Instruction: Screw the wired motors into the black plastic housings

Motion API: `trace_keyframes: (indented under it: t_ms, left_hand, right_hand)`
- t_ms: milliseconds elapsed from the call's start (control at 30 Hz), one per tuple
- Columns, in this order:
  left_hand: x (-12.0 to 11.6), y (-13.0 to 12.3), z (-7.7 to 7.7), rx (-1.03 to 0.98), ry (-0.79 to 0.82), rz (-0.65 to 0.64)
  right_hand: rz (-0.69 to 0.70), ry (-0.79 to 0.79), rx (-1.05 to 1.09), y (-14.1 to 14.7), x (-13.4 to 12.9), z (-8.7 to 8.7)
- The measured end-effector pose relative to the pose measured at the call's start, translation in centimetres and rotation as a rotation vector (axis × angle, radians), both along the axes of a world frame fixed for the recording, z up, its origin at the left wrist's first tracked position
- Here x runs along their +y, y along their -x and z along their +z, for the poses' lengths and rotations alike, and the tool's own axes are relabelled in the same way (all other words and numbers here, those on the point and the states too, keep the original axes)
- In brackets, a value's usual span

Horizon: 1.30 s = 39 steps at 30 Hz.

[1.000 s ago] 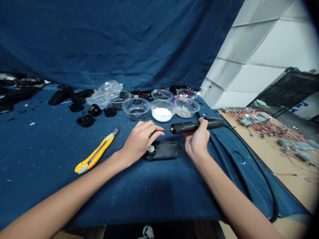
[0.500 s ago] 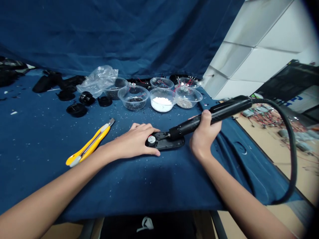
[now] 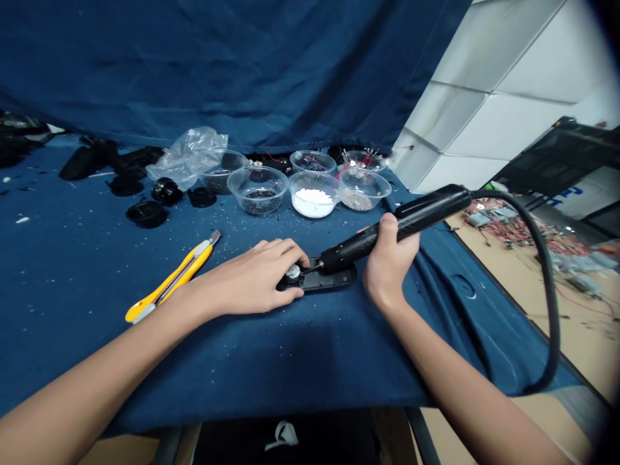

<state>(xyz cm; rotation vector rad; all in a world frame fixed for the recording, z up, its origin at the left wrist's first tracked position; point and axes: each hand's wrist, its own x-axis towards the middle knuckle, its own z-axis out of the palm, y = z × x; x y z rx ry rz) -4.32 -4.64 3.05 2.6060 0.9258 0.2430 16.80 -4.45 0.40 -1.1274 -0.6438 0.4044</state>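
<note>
A right hand [image 3: 391,263], its fingers wrapped around a black electric screwdriver [image 3: 430,208], now angles the tool down into an open black casing [image 3: 334,278] on a blue cloth [image 3: 320,361]; a second earlier the screwdriver lay nearly level above it, the other hand at its bit. The left hand [image 3: 259,276] has since moved to the casing's left end, thumb on the near edge and fingers on the far, clamped around it and hiding part of it. The bit reaches in beside a round, white-topped part [image 3: 292,272]; whether it touches cannot be told. The screwdriver's body covers some of the casing's far edge. A yellow utility knife [image 3: 178,274] lies beside the left forearm, and clear bowls [image 3: 258,177], one of white pieces [image 3: 312,203], stand behind.
</note>
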Motion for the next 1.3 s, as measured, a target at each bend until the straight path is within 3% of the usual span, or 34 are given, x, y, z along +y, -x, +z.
trace_keyframes:
  t_ms: [433,633,833,967,1133,1300]
  left_hand:
    - [0.3,0.2,-0.1,0.027,-0.023,-0.017]
    - [0.1,-0.4,-0.8,-0.056,-0.131,-0.007]
    - [0.0,-1.2,-1.5,-0.228,-0.090,0.095]
    - [0.3,-1.3,-1.9,-0.333,-0.106,0.082]
    - [0.2,-1.4,-1.9,-0.382,-0.152,0.151]
    - [0.1,-1.7,-1.9,-0.381,-0.196,0.134]
  right_hand:
    - [0.053,0.051,0.018,-0.2,0.6,-0.9]
    - [0.056,0.054,-0.023,-0.7,1.1,-1.6]
    - [0.023,0.023,0.044,-1.4,1.6,-1.5]
    - [0.008,-0.002,0.116,-1.7,1.8,-1.1]
    - [0.014,0.013,0.159,-1.5,1.7,-0.8]
    - [0.014,0.032,0.178,-1.4,1.6,-0.7]
